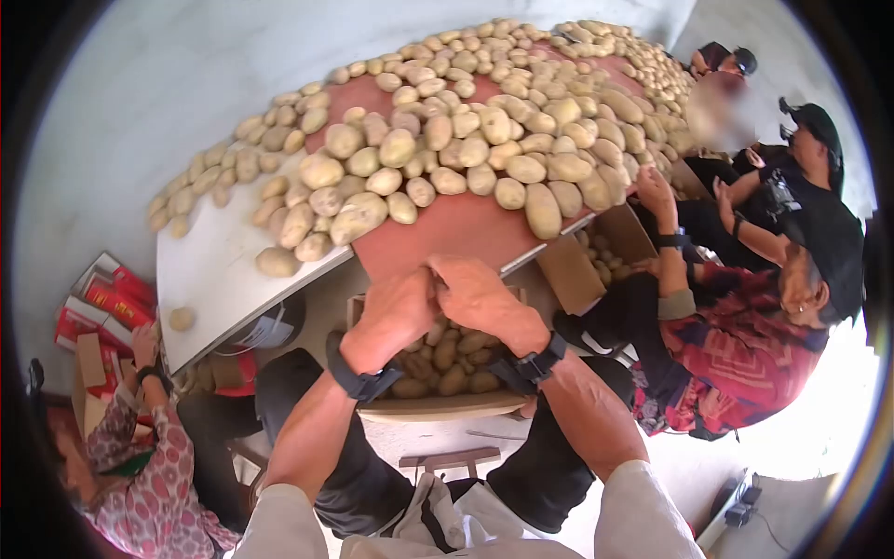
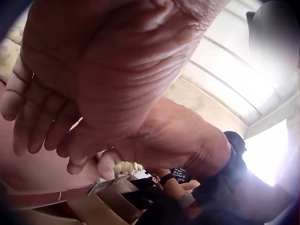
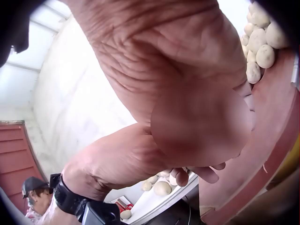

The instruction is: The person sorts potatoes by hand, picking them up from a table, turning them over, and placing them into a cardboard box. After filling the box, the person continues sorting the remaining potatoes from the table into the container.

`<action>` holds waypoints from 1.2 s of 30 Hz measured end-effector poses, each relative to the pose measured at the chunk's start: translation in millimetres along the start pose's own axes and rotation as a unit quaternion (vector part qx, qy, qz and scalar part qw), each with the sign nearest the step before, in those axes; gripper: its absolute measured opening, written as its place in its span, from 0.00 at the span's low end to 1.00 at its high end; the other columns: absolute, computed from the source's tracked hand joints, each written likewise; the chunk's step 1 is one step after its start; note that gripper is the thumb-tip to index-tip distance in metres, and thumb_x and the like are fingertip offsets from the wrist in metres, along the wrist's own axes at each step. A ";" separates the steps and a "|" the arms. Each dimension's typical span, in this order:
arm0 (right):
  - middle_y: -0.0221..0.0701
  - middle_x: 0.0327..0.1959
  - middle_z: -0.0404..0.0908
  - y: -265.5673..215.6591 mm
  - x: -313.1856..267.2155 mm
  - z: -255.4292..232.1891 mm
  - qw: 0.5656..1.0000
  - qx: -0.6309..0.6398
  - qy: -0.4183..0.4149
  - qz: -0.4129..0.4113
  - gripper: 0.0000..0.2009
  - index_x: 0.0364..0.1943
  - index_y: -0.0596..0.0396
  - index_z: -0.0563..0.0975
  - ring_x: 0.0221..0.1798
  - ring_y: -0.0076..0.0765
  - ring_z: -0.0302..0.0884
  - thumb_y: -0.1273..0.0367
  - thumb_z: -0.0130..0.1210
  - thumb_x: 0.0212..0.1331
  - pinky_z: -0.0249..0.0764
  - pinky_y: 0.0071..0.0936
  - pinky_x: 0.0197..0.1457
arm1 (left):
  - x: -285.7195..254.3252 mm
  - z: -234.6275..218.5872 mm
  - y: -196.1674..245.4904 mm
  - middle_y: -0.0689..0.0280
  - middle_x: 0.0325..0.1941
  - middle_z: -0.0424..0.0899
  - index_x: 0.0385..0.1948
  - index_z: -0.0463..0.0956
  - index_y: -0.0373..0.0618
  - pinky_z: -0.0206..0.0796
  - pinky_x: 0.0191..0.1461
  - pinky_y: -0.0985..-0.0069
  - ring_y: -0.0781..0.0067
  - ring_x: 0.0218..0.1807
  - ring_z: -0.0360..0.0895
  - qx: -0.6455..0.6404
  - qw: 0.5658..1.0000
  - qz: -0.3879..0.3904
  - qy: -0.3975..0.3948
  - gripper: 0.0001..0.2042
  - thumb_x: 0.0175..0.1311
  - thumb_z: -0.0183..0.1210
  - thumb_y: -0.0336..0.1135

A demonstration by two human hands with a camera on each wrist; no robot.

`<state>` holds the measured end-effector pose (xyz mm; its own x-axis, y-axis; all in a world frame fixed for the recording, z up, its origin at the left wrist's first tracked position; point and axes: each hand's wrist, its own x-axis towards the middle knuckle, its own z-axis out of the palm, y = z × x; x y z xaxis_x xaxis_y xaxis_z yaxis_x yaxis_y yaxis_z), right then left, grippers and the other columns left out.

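Note:
My left hand [image 1: 396,312] and right hand [image 1: 486,300] meet at the near edge of a red tabletop [image 1: 442,238], above a box [image 1: 442,407] of potatoes between my knees. In the left wrist view the left hand [image 2: 93,75] hangs with its fingers loosely extended and nothing in its palm. The right hand [image 3: 187,70] overlaps the left in the right wrist view, and part of it is blurred there. No potato shows in either hand. A large heap of potatoes [image 1: 470,149] spreads over the tabletop just beyond them.
A white table section [image 1: 209,279] adjoins at left, with a lone potato [image 1: 182,319] on it. Red cartons [image 1: 107,307] stand farther left, near a seated person. Other people sit at right, beside an open cardboard box [image 1: 570,275] holding potatoes.

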<state>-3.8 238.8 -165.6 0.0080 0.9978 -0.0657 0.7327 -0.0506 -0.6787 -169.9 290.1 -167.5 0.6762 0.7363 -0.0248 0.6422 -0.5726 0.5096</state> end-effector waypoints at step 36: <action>0.46 0.43 0.86 2.3 13.4 -58.8 0.991 -0.048 0.118 -0.036 0.19 0.50 0.57 0.79 0.48 0.59 0.83 0.60 0.62 0.59 0.78 0.52 0.51 | 4.5 -2.7 3.3 0.49 0.40 0.87 0.45 0.82 0.44 0.74 0.49 0.51 0.41 0.47 0.83 0.047 0.998 -0.012 -0.037 0.17 0.61 0.65 0.46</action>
<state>38.0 254.6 -125.1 0.1035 0.9814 0.1615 0.7979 0.0150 -0.6027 -165.8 292.5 -163.5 0.6836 0.7228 -0.1013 0.6867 -0.5900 0.4247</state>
